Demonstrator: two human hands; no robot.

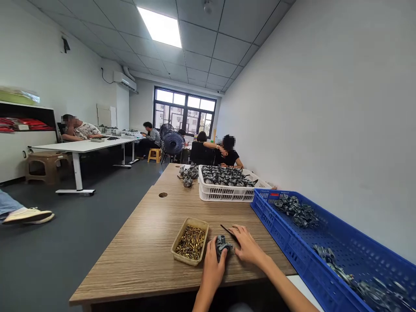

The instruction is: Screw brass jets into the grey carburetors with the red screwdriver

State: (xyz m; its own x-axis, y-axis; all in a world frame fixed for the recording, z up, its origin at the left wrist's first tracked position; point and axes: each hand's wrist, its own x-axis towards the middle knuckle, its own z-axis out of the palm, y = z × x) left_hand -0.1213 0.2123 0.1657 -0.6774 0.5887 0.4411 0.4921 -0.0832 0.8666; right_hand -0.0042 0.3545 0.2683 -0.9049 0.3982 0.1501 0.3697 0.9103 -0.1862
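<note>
My left hand (213,265) is wrapped round a grey metal casting (222,245) that looks like a small carburetor, resting low over the wooden table. Just to its right, my right hand (247,246) is closed over a thin black rod-like tool (228,230). The tool's tip points up and left, and its exact kind is hard to make out. Left of both hands stands a beige tray (174,253) filled with small brass pins (191,242).
A blue crate (276,232) with grey castings (297,211) lies along the right side. Behind the hands, a white basket (224,193) is full of similar parts, with more parts (188,174) beside it. The table (146,255) has a round hole. Several people sit farther off.
</note>
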